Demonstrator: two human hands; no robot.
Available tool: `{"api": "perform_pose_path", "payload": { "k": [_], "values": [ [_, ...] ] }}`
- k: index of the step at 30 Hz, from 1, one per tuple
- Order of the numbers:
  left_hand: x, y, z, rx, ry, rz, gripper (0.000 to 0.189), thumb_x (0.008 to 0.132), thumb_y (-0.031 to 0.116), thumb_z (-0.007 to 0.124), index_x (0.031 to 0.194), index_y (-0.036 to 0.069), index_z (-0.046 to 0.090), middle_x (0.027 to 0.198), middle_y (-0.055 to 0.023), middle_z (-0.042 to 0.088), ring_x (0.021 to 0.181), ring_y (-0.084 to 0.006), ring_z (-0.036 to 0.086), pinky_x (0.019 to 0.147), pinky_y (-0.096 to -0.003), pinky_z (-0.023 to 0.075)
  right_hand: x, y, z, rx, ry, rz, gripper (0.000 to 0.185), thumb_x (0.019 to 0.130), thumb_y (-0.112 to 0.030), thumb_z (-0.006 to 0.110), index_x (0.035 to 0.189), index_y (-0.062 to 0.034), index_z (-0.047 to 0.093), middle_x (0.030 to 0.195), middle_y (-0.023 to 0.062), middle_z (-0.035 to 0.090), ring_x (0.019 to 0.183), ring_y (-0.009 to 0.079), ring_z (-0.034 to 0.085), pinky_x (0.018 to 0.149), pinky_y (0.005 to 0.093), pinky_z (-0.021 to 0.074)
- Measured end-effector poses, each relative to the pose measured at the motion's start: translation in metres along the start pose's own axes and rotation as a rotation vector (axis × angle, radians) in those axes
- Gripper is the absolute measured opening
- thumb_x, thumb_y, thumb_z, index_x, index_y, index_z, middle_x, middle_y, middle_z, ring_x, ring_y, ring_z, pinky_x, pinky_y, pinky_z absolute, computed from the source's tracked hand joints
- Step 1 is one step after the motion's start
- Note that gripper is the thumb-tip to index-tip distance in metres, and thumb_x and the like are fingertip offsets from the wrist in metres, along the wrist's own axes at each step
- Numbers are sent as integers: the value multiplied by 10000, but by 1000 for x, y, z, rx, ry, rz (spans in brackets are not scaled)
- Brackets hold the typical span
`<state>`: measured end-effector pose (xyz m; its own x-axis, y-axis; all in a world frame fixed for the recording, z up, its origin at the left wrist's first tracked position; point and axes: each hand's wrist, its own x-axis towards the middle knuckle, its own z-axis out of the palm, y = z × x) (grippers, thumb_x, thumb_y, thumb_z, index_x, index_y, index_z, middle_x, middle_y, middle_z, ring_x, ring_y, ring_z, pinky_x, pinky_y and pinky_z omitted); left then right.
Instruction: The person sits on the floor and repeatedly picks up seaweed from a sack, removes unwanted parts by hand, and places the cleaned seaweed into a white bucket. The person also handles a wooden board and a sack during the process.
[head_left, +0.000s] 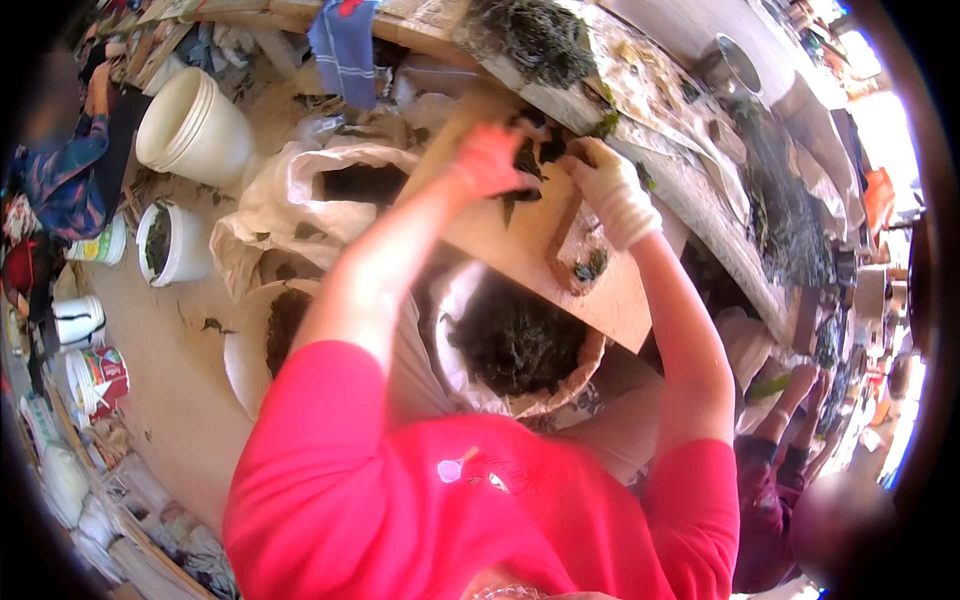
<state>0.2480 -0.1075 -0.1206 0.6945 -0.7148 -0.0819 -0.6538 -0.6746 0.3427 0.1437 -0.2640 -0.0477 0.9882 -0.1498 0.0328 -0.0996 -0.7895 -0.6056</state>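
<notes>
My left hand, in a pinkish glove, is blurred above a tan wooden board. Dark green seaweed-like pieces sit between its thumb and fingers, with a strip hanging down. To the right, my right hand wears a white knit glove; its bent fingertips pinch the edge of the dark leafy material. Beneath that wrist lies a small block on the board, with a scrap of green leaf on it. Between my legs stands a lined tub holding a dark green heap.
A seaweed-like pile lies on the long worktable, near a metal bowl. At left are an open white sack, a large white bucket and a smaller bucket. Other people sit left and right.
</notes>
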Motion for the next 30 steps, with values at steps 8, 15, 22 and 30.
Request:
{"api": "perform_pose_path", "payload": {
  "k": [8,15,22,30],
  "values": [
    [-8,-11,32,54,43,232,208,762,217,565,920,96,626,1002,-139,594,959,-324,563,773,-414,480,-21,-33,25,280,-124,78,332,810,-129,610,1113,1,563,1014,164,603,896,250,600,784,325,466],
    [-93,-158,-22,145,-276,-22,336,739,287,541,885,1,638,868,-197,637,781,-328,623,722,-398,498,-24,-49,63,443,-255,230,335,833,-168,620,1119,0,572,957,101,637,856,160,586,762,275,464],
    [-96,-264,7,-21,-33,-464,424,851,339,399,1038,43,637,1102,-181,600,1021,-286,575,913,-352,412,-43,-69,62,439,-265,212,286,845,-111,598,1106,4,579,983,94,638,885,147,580,799,267,459],
    [-205,-161,-66,-144,339,-28,267,855,326,542,803,68,590,782,-153,579,770,-333,570,679,-423,450,-78,-58,67,382,-296,393,303,854,-113,588,1130,11,571,988,71,631,882,120,563,791,228,444]
  ]
}}
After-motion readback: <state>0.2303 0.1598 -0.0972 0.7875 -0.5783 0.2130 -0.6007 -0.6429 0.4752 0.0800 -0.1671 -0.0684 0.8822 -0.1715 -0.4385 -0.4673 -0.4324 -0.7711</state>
